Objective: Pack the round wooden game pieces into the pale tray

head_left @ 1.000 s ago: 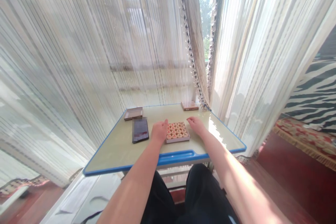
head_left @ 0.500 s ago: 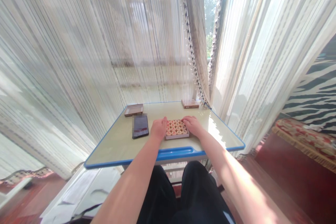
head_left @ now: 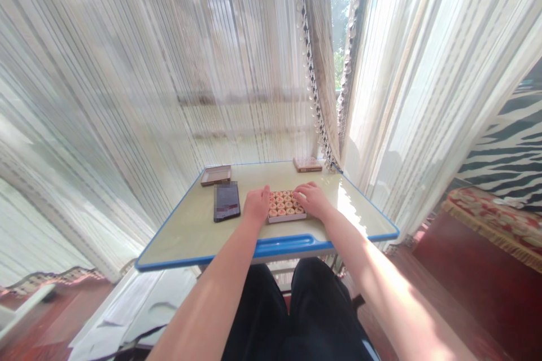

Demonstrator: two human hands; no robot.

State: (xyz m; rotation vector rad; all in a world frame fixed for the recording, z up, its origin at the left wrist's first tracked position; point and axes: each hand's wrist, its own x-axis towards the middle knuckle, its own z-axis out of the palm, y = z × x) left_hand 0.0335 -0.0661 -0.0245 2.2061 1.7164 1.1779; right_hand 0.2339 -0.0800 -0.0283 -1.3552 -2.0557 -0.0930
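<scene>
A shallow box [head_left: 288, 218] of round, light wooden Chinese chess pieces [head_left: 288, 205] rests on the table in front of me. The pieces stand in rows, and red characters show on several of them. My left hand [head_left: 256, 203] grips the box's left side, its thumb along the edge and the other fingers mostly hidden. On the far right corner lies my right hand [head_left: 312, 198], fingers apart and a little bent, with the fingertips touching the pieces there. It covers part of that corner.
The pale table [head_left: 182, 245] has a blue rim. A dark tablet [head_left: 227, 202] lies left of my hands, with an open shallow tray [head_left: 216, 175] behind it. A flat brown box [head_left: 307, 164] sits at the back right, beside the curtain [head_left: 315, 56].
My right fingers have shifted slightly over the far right corner of the box. My left hand stays at the left side. The view has tilted a little.
</scene>
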